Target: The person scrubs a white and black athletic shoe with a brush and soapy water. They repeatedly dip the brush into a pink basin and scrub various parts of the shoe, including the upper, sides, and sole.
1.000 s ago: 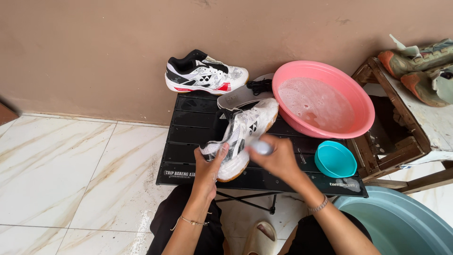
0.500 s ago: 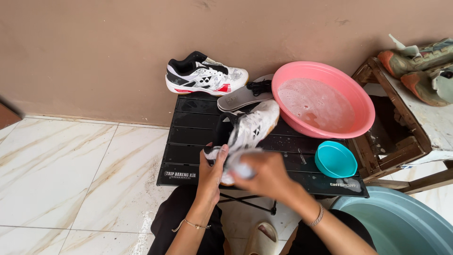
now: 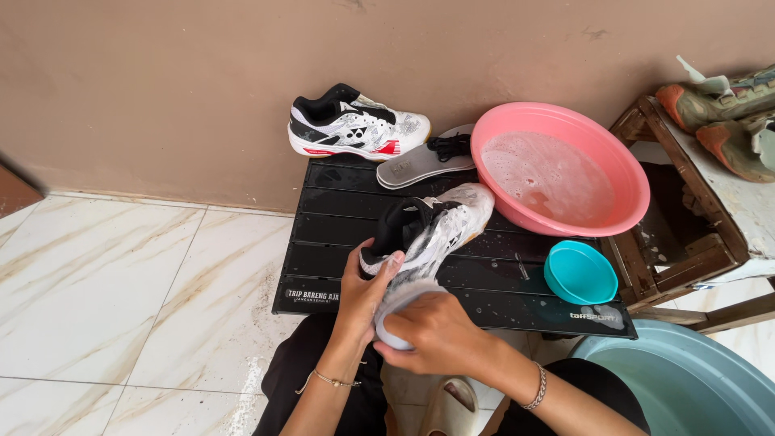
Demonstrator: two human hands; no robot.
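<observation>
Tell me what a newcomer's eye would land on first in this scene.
First, the two hands at bottom centre: the left hand grips the heel of a wet white-and-black sneaker lying on a black slatted table, while the right hand presses a white brush-like object against it. Next, the pink basin of soapy water at the table's right, and the matching sneaker against the wall.

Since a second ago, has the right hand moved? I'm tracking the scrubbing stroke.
Yes. The right hand has slid back toward the person, from beside the teal bowl on the black table to the shoe heel at the near edge.
</observation>
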